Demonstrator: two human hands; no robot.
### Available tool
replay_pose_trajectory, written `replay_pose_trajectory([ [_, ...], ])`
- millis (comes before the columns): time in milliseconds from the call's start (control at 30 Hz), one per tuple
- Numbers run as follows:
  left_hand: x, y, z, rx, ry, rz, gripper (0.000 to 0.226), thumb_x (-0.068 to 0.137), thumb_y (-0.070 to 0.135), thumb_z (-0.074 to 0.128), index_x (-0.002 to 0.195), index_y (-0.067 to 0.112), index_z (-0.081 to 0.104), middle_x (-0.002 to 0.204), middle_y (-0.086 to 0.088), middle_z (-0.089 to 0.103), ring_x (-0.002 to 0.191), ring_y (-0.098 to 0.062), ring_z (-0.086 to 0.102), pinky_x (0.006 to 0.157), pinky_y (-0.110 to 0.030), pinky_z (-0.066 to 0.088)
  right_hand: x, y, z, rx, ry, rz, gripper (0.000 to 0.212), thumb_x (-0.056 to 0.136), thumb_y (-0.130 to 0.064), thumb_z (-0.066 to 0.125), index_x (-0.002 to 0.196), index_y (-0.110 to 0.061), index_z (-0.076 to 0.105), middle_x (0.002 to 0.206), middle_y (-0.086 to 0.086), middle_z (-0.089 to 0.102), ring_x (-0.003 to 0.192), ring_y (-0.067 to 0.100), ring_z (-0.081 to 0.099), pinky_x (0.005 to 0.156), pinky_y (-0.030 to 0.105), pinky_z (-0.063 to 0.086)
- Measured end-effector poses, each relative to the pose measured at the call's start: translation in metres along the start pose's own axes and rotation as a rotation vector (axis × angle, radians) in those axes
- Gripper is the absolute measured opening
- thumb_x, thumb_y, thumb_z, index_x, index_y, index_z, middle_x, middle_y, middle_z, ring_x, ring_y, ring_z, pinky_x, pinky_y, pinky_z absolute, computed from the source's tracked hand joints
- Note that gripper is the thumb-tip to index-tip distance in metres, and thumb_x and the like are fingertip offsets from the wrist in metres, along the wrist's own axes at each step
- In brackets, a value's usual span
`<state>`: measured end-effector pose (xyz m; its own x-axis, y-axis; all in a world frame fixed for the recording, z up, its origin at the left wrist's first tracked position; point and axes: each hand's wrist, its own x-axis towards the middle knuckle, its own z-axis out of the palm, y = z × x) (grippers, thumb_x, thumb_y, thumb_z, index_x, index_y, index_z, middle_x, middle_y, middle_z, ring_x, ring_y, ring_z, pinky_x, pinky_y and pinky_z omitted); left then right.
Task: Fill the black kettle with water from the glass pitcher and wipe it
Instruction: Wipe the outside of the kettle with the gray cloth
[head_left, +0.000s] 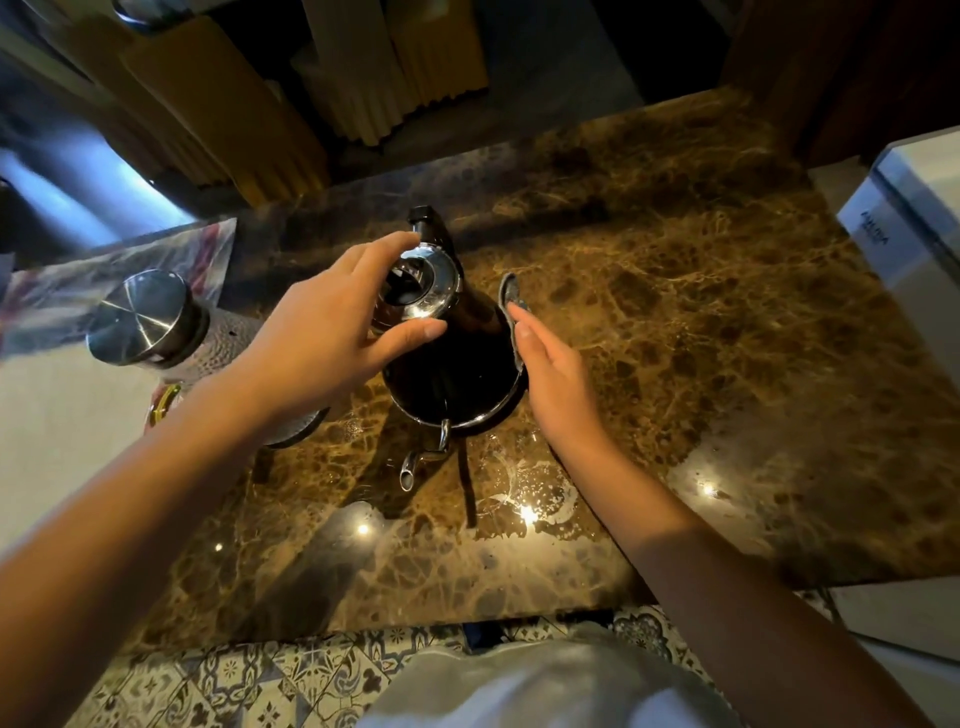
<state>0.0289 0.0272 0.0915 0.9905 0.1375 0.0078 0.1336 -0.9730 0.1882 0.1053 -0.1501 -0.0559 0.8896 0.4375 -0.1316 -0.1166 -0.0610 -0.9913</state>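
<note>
The black kettle (447, 374) stands upright in the middle of the brown marble counter (701, 322), its thin spout (421, 460) pointing toward me. My left hand (332, 327) grips the kettle's chrome lid and top from the left. My right hand (550, 374) presses a grey cloth (510, 296) flat against the kettle's right side. The glass pitcher (171, 332), with a steel lid, stands to the left, partly hidden behind my left forearm.
A white box (914, 244) sits at the counter's right edge. Water drops and smears lie on the counter in front of the kettle (524, 488). A patterned sheet (104, 280) lies at the back left. Yellow curtain folds hang beyond the counter.
</note>
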Motion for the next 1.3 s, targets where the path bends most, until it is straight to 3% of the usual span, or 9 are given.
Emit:
replay_pose_trajectory([
  [100, 0.002, -0.001, -0.001, 0.008, -0.022, 0.004, 0.081, 0.089, 0.062, 0.056, 0.157, 0.028, 0.027, 0.158, -0.001, 0.041, 0.11, -0.021, 0.065, 0.089, -0.027, 0.04, -0.016, -0.009, 0.009, -0.026, -0.018, -0.109, 0.042, 0.11, -0.036, 0.04, 0.149, -0.027, 0.052, 0.154, -0.019, 0.047, 0.14, -0.014, 0.037, 0.119, 0.018, 0.029],
  [400, 0.013, -0.022, -0.011, -0.118, -0.095, 0.142, 0.077, 0.087, 0.065, 0.06, 0.15, 0.027, 0.039, 0.152, 0.001, 0.048, 0.13, -0.018, 0.054, 0.103, -0.042, 0.05, 0.019, -0.034, 0.011, 0.051, -0.147, -0.126, 0.061, 0.101, -0.063, 0.03, 0.145, -0.032, 0.057, 0.15, -0.011, 0.056, 0.142, 0.004, 0.047, 0.122, 0.043, 0.035],
  [667, 0.022, -0.029, -0.021, -0.275, -0.234, 0.192, 0.07, 0.084, 0.063, 0.065, 0.145, 0.035, 0.044, 0.159, 0.013, 0.038, 0.143, -0.008, 0.041, 0.113, -0.045, 0.043, -0.006, 0.0, -0.002, -0.021, 0.043, -0.034, 0.039, 0.107, -0.018, 0.048, 0.141, -0.032, 0.062, 0.153, -0.012, 0.053, 0.144, 0.003, 0.044, 0.122, 0.035, 0.037],
  [733, 0.022, -0.024, -0.026, -0.161, -0.221, 0.196, 0.07, 0.086, 0.063, 0.062, 0.147, 0.037, 0.041, 0.158, 0.012, 0.04, 0.134, -0.009, 0.05, 0.106, -0.038, 0.046, -0.019, -0.001, 0.003, -0.022, 0.069, -0.03, 0.038, 0.109, -0.026, 0.045, 0.144, -0.032, 0.058, 0.152, -0.017, 0.051, 0.142, -0.004, 0.041, 0.121, 0.03, 0.035],
  [833, 0.017, -0.004, -0.026, 0.235, -0.137, 0.167, 0.074, 0.084, 0.071, 0.051, 0.148, 0.036, 0.037, 0.153, 0.008, 0.047, 0.096, -0.01, 0.062, 0.074, -0.027, 0.047, -0.033, -0.008, 0.013, -0.055, 0.048, -0.08, 0.043, 0.11, -0.039, 0.037, 0.15, -0.033, 0.051, 0.155, -0.024, 0.043, 0.142, -0.017, 0.03, 0.121, 0.022, 0.027],
  [900, 0.017, 0.007, -0.02, 0.331, -0.063, 0.188, 0.073, 0.084, 0.074, 0.047, 0.142, 0.029, 0.043, 0.144, 0.001, 0.056, 0.094, -0.021, 0.069, 0.063, -0.027, 0.043, -0.033, -0.019, 0.017, -0.04, 0.023, -0.14, 0.046, 0.109, -0.042, 0.034, 0.15, -0.03, 0.051, 0.157, -0.021, 0.044, 0.143, -0.016, 0.031, 0.12, 0.019, 0.026],
  [1100, 0.018, -0.002, -0.018, 0.155, -0.049, 0.236, 0.067, 0.083, 0.061, 0.061, 0.139, 0.023, 0.054, 0.146, -0.003, 0.057, 0.107, -0.026, 0.07, 0.076, -0.031, 0.05, -0.001, -0.046, 0.015, 0.05, -0.043, -0.207, 0.051, 0.107, -0.049, 0.033, 0.143, -0.025, 0.06, 0.144, -0.01, 0.061, 0.136, 0.003, 0.052, 0.118, 0.037, 0.04],
  [1200, 0.017, -0.006, -0.021, 0.111, -0.073, 0.246, 0.067, 0.082, 0.062, 0.06, 0.137, 0.025, 0.056, 0.15, -0.002, 0.054, 0.089, -0.01, 0.062, 0.076, -0.026, 0.044, 0.017, -0.041, 0.01, -0.016, -0.001, -0.176, 0.043, 0.109, -0.042, 0.035, 0.131, -0.026, 0.067, 0.129, -0.013, 0.066, 0.123, -0.001, 0.057, 0.11, 0.032, 0.046],
  [1300, 0.017, -0.007, -0.022, 0.092, -0.103, 0.235, 0.069, 0.08, 0.067, 0.056, 0.137, 0.028, 0.056, 0.153, -0.001, 0.05, 0.084, -0.004, 0.053, 0.079, -0.027, 0.042, 0.021, -0.021, 0.007, -0.088, 0.031, -0.153, 0.04, 0.11, -0.035, 0.037, 0.134, -0.021, 0.066, 0.135, -0.008, 0.062, 0.126, 0.002, 0.055, 0.109, 0.025, 0.042],
])
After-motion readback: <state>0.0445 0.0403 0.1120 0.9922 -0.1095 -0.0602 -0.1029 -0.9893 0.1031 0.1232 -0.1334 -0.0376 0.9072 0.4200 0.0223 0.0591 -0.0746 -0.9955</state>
